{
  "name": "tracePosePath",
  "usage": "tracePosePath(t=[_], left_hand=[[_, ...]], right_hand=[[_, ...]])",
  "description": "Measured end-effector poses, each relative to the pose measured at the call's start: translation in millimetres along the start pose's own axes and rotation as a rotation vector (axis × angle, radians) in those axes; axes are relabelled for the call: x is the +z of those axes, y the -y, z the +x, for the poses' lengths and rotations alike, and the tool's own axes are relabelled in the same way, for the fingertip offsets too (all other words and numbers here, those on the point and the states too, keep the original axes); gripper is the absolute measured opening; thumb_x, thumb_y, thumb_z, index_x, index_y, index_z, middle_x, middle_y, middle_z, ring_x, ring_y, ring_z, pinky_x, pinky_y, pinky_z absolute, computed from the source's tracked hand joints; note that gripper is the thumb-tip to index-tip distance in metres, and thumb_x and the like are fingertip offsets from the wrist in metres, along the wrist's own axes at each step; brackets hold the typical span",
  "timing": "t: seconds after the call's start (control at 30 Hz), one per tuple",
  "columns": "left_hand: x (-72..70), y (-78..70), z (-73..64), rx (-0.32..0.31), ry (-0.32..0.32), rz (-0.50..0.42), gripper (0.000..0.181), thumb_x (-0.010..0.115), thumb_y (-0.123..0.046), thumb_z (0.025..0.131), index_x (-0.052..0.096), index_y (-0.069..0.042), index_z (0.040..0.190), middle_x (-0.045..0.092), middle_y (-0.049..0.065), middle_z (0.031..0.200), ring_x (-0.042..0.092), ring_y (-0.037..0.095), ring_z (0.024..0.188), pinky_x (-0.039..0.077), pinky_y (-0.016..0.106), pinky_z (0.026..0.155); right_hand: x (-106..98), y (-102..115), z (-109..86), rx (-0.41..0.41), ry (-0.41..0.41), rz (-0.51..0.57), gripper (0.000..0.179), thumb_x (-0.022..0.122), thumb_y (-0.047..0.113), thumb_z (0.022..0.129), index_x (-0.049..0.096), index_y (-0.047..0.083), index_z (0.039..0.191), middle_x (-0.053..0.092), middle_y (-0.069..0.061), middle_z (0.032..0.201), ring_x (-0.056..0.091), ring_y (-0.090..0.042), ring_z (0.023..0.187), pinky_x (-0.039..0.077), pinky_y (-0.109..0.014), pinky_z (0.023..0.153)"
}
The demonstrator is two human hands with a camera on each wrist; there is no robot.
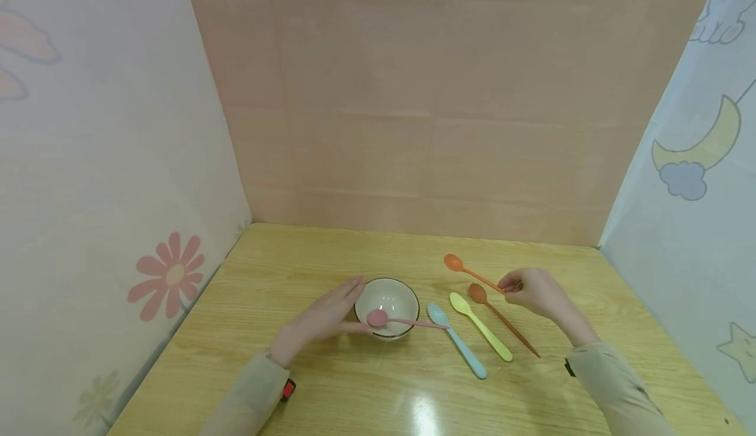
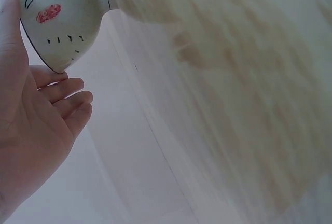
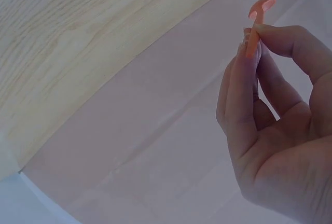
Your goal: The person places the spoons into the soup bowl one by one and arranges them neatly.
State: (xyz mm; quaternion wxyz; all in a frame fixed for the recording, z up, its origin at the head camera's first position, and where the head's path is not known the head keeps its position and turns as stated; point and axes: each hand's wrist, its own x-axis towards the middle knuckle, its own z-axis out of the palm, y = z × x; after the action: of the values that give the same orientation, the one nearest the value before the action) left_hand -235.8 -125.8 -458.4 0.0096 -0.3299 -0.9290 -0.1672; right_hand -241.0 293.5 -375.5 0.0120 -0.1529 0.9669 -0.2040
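My left hand point(image 1: 325, 314) holds the left side of a white bowl point(image 1: 390, 293), fingers at its far-left rim and thumb at the near side. Flower painting marks the outer wall of the bowl point(image 2: 72, 19) in the left wrist view. A pink spoon point(image 1: 413, 322) lies across the bowl, its handle sticking out over the right rim. With thumb and fingertips, my right hand point(image 1: 534, 289) pinches the handle end of an orange spoon point(image 1: 478, 277). Seen almost end-on in the right wrist view, the orange spoon point(image 3: 255, 35) points away from the palm.
Right of the bowl, a light blue spoon point(image 1: 461, 345), a yellow-green spoon point(image 1: 485, 331) and a reddish-brown spoon point(image 1: 502, 318) lie slanted on the wooden table point(image 1: 331, 390). A beige backdrop point(image 1: 425, 127) rises behind the table, with patterned white sheets at both sides.
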Motion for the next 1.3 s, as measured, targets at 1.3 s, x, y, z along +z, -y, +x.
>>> tracePosePath(t=[1.3], left_hand=[[-0.7, -0.9, -0.7, 0.009, -0.005, 0.004, 0.103, 0.061, -0.065, 0.085, 0.027, 0.003, 0.154, 0.030, 0.021, 0.161, 0.033, 0.033, 0.149, 0.034, 0.048, 0.121]], right_hand=[[7, 67, 19.4, -0.145, 0.035, -0.098, 0.014, 0.073, 0.002, 0.079, 0.076, 0.007, 0.091, 0.073, 0.001, 0.082, 0.063, -0.008, 0.074, 0.055, -0.027, 0.064]])
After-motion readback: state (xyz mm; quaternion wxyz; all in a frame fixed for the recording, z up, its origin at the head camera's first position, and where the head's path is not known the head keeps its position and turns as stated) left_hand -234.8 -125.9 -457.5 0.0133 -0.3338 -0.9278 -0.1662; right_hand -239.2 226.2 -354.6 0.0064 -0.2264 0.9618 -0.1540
